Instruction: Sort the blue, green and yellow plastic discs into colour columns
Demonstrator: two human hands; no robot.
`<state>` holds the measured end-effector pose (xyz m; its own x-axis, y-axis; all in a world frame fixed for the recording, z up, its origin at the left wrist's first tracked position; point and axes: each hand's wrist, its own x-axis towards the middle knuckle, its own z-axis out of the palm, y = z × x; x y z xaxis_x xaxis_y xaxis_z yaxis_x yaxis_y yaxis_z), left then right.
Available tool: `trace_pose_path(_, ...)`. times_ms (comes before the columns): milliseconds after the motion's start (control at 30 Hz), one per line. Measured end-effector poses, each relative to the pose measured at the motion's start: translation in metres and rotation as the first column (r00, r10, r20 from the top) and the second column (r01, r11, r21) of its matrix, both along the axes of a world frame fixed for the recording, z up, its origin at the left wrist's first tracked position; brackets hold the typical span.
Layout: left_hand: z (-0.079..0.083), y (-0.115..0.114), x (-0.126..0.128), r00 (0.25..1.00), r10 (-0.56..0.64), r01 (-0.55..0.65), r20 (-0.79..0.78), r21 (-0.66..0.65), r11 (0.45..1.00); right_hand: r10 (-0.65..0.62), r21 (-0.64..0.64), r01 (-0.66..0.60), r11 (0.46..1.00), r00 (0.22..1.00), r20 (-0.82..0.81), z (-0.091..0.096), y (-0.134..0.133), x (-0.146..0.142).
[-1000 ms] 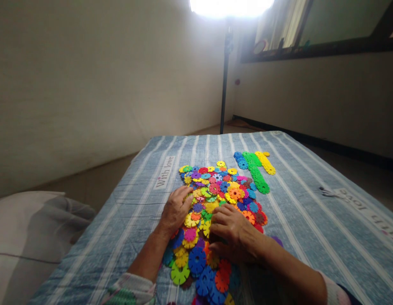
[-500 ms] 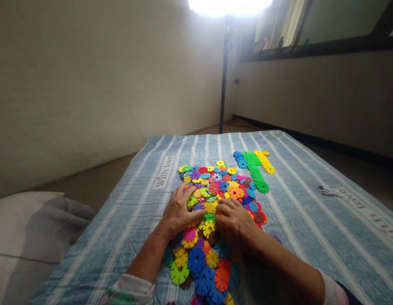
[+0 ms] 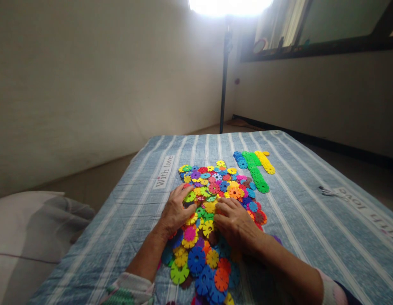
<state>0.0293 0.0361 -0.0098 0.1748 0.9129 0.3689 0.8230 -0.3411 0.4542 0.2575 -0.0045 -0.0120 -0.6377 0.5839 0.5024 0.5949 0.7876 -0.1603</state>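
Observation:
A pile of flat, notched plastic discs (image 3: 212, 186) in many colours lies spread on a blue striped bedsheet (image 3: 310, 220). My left hand (image 3: 176, 210) rests palm down on the pile's left side, fingers spread over the discs. My right hand (image 3: 236, 222) lies on the middle of the pile, its fingers curled down onto the discs beside a yellow disc (image 3: 208, 228). Whether either hand grips a disc is hidden by the fingers. More discs (image 3: 202, 271) lie between my forearms.
Sorted rows of blue, green and yellow discs (image 3: 256, 167) lie at the pile's far right. A light stand pole (image 3: 224, 84) rises beyond the bed's far edge. A pale pillow (image 3: 27, 237) lies at the left. Walls close in behind and right.
My right hand has slid forward and left over the pile, uncovering discs near my wrist. My left hand has shifted a little and its fingers have drawn back toward the pile's left side.

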Motion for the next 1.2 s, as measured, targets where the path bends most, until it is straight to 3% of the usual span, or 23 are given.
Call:
trace_pose_path(433,-0.002,0.001,0.001,0.998,0.060,-0.061,0.017,0.042,0.997,0.005,0.003,-0.005,1.000,1.000,-0.008,-0.003,0.002,-0.002)
trace_pose_path(733,0.019,-0.005,0.009,0.999,-0.019,0.026,-0.051,0.145,0.989,-0.007,-0.007,0.007,1.000,1.000,-0.003,-0.005,0.003,-0.002)
trace_pose_path(900,0.030,-0.015,0.019,0.971,-0.141,0.151,-0.195,0.039,0.988,-0.005,0.007,0.005,1.000,1.000,-0.008,-0.008,0.004,-0.001)
trace_pose_path(1200,0.031,-0.022,0.029,0.919,-0.166,0.169,-0.359,-0.024,0.985,-0.016,-0.012,0.016,1.000,1.000,0.019,-0.005,0.003,-0.001)
